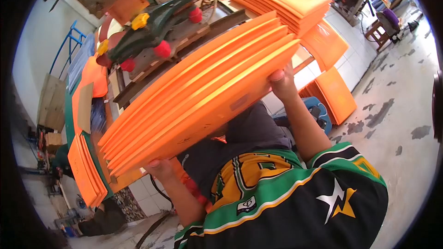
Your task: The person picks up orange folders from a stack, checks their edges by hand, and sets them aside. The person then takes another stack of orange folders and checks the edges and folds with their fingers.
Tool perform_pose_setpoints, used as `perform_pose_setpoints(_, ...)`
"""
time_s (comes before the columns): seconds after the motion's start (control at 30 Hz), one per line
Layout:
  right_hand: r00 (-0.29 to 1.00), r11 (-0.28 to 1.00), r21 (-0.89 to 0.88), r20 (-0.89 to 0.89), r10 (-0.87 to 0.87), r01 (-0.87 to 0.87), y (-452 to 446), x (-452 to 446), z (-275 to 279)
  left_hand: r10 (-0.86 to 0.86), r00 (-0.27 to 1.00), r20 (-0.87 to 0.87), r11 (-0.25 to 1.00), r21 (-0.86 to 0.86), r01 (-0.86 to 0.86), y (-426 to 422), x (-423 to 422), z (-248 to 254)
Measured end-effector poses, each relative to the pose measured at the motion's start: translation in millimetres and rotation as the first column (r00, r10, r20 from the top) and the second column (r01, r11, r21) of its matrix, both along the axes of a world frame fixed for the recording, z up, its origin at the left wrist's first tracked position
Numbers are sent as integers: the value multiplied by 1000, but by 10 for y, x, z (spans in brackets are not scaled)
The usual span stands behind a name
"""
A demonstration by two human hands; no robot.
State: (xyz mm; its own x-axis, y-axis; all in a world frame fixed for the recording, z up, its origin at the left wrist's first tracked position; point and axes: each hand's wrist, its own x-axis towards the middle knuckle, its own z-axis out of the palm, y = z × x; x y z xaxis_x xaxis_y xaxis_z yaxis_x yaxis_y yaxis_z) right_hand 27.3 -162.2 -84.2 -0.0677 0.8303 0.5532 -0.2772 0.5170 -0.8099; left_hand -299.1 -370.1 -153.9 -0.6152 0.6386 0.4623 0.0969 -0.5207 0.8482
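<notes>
Striped jersey (pixel 281 203), glossy sheets (pixel 210 106) in hands (pixel 160 168) (pixel 282 84)

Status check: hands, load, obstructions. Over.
Left hand and right hand gripping orange stack near opposite ends. Stack tilted, layers fanned. Green fixture just beyond; hands visibly unobstructed.

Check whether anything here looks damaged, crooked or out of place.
The pale floor at right looks worn, with irregular dark patches. The orange stack held by the left hand and right hand is fanned open unevenly, though that may just be the grip. I see no clear spill.
</notes>
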Motion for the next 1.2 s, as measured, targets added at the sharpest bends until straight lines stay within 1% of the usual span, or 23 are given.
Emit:
perform_pose_setpoints(0.07,1000,1000,-5,10,27,-27,-5,16,11,7,1000,16,1000,17,-8,-43,-34,-17)
perform_pose_setpoints(0.1,999,999,-8,-13,40,-40,-21,-2,70,3,1000,26,1000,22,-3,-78,-88,-64)
perform_pose_setpoints(0.13,998,999,-10,-35,53,-53,-38,-19,129,-45,999,18,998,-38,45,-161,-297,-200)
perform_pose_setpoints(0.2,998,999,-22,-33,49,-50,-39,-6,138,-110,994,17,989,-95,111,-187,-366,-255)
perform_pose_setpoints(0.23,998,998,-27,-31,48,-48,-41,0,146,-87,996,-13,992,-97,86,-170,-336,-150)
perform_pose_setpoints(0.3,988,988,-55,-77,137,-141,-64,2,201,-76,996,-42,993,-94,72,-166,-381,-136)
perform_pose_setpoints(0.37,974,975,-82,-114,195,-205,-80,14,207,-190,980,-57,978,-95,184,-227,-531,-205)
perform_pose_setpoints(0.4,977,978,-57,-86,197,-202,-62,23,189,-231,971,-60,970,-96,225,-228,-543,-196)
perform_pose_setpoints(0.43,975,977,-32,-75,208,-211,-45,28,193,-159,987,15,978,-134,159,-228,-549,-195)
perform_pose_setpoints(0.5,976,978,-9,-64,209,-210,-16,26,203,-90,992,87,978,-179,104,-186,-517,-160)
perform_pose_setpoints(0.57,968,971,23,-76,240,-239,9,18,172,-126,991,39,985,-114,129,-141,-441,-69)
perform_pose_setpoints(0.6,976,976,41,-21,217,-216,28,39,151,-139,990,23,986,-94,141,-127,-425,-41)
perform_pose_setpoints(0.7,975,976,58,-57,213,-210,38,10,146,-165,982,86,978,-112,174,-166,-466,-60)
perform_pose_setpoints(0.8,984,982,58,-20,179,-177,24,24,174,-171,978,119,976,-114,184,-175,-493,-99)
perform_pose_setpoints(0.9,979,979,68,-51,195,-191,37,4,169,-149,988,33,976,-154,153,-167,-491,-57)
perform_pose_setpoints(0.93,980,979,68,-51,194,-190,33,11,166,-204,979,17,969,-137,204,-158,-476,-29)
perform_pose_setpoints(1.0,982,981,56,-17,188,-187,27,34,166,-256,967,1,960,-119,254,-119,-440,-26)
perform_pose_setpoints(1.1,984,983,21,9,180,-180,12,42,194,-180,983,-39,984,-16,179,-65,-362,-51)
perform_pose_setpoints(1.2,975,976,11,-29,220,-220,-5,41,192,-182,983,-11,982,-54,181,-125,-332,-25)
